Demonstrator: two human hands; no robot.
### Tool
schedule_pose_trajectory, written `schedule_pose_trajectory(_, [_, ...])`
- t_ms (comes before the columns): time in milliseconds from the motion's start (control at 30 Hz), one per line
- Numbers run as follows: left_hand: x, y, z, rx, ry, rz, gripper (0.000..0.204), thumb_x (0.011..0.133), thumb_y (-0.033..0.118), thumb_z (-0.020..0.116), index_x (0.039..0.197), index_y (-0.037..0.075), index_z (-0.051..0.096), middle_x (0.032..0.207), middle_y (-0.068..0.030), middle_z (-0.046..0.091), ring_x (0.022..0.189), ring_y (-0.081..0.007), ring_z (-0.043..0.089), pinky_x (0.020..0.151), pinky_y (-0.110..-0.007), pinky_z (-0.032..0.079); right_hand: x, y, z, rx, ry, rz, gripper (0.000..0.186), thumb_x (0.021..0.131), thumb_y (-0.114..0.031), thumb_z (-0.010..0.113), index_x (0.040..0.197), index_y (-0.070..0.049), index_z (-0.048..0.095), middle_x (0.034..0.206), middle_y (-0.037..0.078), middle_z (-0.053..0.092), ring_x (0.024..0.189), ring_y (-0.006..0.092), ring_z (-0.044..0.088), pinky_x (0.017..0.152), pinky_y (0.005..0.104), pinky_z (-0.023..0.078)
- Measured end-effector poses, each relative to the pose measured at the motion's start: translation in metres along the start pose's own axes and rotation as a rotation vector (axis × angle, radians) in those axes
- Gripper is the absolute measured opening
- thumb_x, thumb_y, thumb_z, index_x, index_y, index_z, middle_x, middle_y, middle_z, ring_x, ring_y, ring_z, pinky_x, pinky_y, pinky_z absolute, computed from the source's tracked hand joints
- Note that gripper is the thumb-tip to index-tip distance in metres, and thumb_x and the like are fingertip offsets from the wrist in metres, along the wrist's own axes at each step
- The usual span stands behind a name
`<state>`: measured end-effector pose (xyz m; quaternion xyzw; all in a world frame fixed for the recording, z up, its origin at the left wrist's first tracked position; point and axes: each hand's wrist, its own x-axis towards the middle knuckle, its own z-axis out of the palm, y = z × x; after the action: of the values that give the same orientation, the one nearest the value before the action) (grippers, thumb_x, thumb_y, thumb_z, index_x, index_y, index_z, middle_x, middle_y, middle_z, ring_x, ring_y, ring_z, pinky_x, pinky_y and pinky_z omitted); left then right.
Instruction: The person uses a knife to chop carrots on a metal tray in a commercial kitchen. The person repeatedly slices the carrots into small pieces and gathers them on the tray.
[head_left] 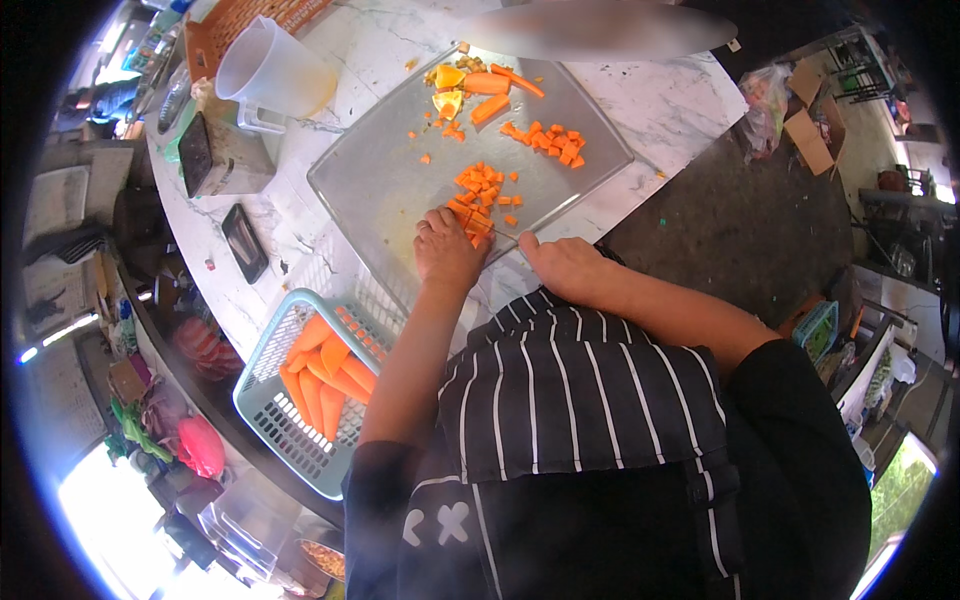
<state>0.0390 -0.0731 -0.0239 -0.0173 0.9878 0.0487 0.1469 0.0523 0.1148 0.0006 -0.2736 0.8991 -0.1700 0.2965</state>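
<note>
**Carrots under the knife on a marble counter**

White marble countertop (690,100) carries everything, curving away from a person in a black striped apron (580,390). Nearest, at the counter's near edge on the person's left, one pale blue slotted basket (262,400) holds about eight peeled carrot lengths (322,375). Beyond it lies one clear cutting board (380,190).

Two hands work at the board's near edge. The left hand (445,250) has its fingers curled down, pressing on a carrot piece (478,222) just beside the nearest diced heap. The right hand (562,265) is closed in a fist, apparently round a knife handle; the blade is too thin to make out clearly.

On the board sit three loose heaps of carrot dice: one (485,185) by the left hand, one (548,140) toward the right edge, and scattered bits mid-board. At the far edge lie three longer carrot chunks (490,95) and some yellowish trimmings (448,90).

Off the board's left, one dark phone-like slab (244,242), one box scale (225,158), and one translucent jug (268,70) stand.
</note>
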Motion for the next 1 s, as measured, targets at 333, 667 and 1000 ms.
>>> schedule_pose_trajectory(333, [0.008, -0.011, 0.015, -0.104, -0.051, 0.079, 0.064, 0.081, 0.044, 0.063, 0.112, -0.007, 0.041, 0.110, -0.0199, 0.046, 0.103, -0.0338, 0.051, 0.084, -0.039, 0.047, 0.014, -0.001, -0.017, 0.060, -0.143, 0.015, 0.021, 0.088, -0.011, 0.041, 0.102, 0.005, 0.043, 0.084, 0.026, 0.063, 0.081, 0.0401, 0.064, 0.069, 0.0485, 0.051])
schedule_pose_trajectory(667, [0.010, -0.014, 0.036, -0.037, -0.048, 0.114, 0.062, 0.082, 0.038, 0.063, 0.115, -0.008, 0.038, 0.114, -0.0211, 0.043, 0.106, -0.0353, 0.049, 0.087, -0.039, 0.046, 0.056, -0.008, 0.008, 0.216, -0.023, 0.034, 0.019, 0.087, -0.010, 0.041, 0.100, 0.003, 0.043, 0.083, 0.025, 0.063, 0.079, 0.0399, 0.063, 0.066, 0.0475, 0.051])
schedule_pose_trajectory(1000, [0.009, -0.005, 0.030, -0.128, -0.079, 0.003, 0.063, 0.081, 0.036, 0.065, 0.118, -0.007, 0.036, 0.115, -0.0205, 0.042, 0.110, -0.0360, 0.047, 0.088, -0.040, 0.046, 0.025, 0.006, 0.016, 0.186, -0.159, 0.077, 0.020, 0.087, -0.011, 0.040, 0.102, 0.003, 0.039, 0.084, 0.026, 0.063, 0.080, 0.0405, 0.064, 0.068, 0.0497, 0.050])
